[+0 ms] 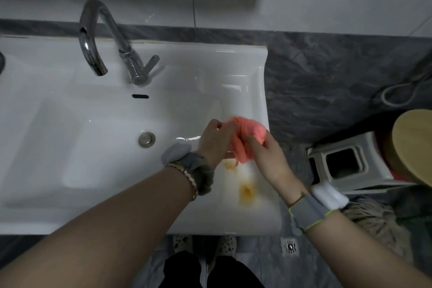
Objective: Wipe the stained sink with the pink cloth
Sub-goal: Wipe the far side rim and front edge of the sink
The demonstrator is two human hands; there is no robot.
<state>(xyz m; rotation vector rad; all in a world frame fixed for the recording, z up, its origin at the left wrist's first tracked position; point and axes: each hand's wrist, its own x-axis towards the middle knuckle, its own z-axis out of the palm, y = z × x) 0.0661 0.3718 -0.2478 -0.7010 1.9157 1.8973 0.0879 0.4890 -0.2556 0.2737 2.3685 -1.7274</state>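
Left hand (216, 140) and right hand (268, 159) both grasp the pink cloth (243, 140), a soft crumpled wad, above the glossy white sink (93, 147) right rim. Long axis unclear. Orange stains (246, 190) just below the hands.

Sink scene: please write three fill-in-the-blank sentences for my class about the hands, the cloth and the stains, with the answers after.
The left hand and right hand both grip a bunched cloth coloured ____. The orange-brown stains lie on the ____ side of the sink. The tap stands to the ____ of the cloth.
Answers: pink; right; left.
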